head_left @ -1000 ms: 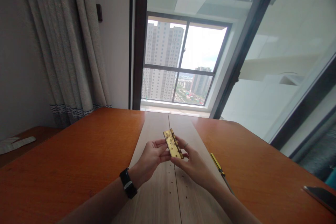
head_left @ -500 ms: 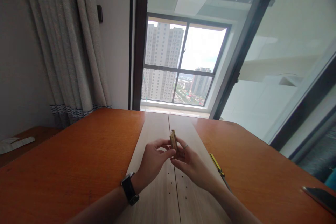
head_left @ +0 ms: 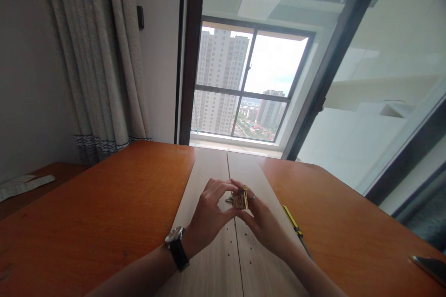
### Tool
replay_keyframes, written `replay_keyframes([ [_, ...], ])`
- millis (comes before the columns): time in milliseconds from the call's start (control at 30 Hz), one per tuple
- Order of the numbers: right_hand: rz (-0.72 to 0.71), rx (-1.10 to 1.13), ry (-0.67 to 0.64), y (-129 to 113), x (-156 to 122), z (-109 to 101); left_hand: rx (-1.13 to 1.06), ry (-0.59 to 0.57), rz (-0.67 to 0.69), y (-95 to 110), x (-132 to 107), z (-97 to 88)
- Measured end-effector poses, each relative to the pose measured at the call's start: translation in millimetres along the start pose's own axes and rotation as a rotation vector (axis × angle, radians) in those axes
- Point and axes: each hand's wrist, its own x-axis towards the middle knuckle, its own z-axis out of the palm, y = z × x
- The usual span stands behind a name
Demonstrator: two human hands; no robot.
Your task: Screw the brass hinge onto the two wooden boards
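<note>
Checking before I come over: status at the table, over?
Left hand, right hand on brass hinge, above pale wood boards. Yellow-handled screwdriver on table, apart from hands.

Left hand (head_left: 208, 216) and right hand (head_left: 263, 225) close together at centre, fingers (head_left: 218, 186) curled inward, pinching; left forearm (head_left: 132, 273) and right forearm (head_left: 315, 278) angled in from near edge.

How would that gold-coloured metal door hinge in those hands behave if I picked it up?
The gold-coloured metal door hinge probably feels heavy for its size, being solid-looking metal. It likely flops open on its pin barrel rather than staying stiff, and its shiny face may be slightly slippery.
</note>
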Motion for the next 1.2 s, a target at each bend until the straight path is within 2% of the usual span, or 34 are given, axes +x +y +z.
replay_keyframes([
  [233, 0.134, 0.304, -0.160, -5, -1, 0, 0.006, 0.012, -0.123, 1, 1, 1.1],
  [400, 0.249, 0.479, -0.159, -14, 2, 2, 0.045, 0.038, -0.232, 2, 1, 2.7],
  [500, 0.326, 0.653, -0.147, -14, 4, 0, -0.028, -0.046, -0.227, 5, 2, 0.3],
  [567, 0.357, 0.728, -0.091, -12, 4, -2, -0.131, -0.114, -0.224, 5, 3, -1.0],
  [633, 0.373, 0.749, -0.036, -11, 5, -3, -0.199, -0.123, -0.265, 4, 4, -0.6],
  [767, 0.378, 0.649, 0.021, -11, 6, 0, -0.236, -0.076, -0.437, -3, 4, 3.2],
  [867, 0.329, 0.463, 0.073, -9, 4, 4, -0.356, -0.163, -0.509, -9, 2, 5.5],
  [1000, 0.241, 0.095, 0.079, -5, -1, 4, -0.549, -0.280, -0.555, -13, -4, 7.7],
  [1100, 0.185, -0.075, 0.108, -7, -2, 3, -0.647, -0.262, -0.585, -12, -4, 8.7],
  [1200, 0.090, -0.135, 0.138, -11, 1, 2, -0.739, -0.220, -0.606, -11, -1, 9.2],
])
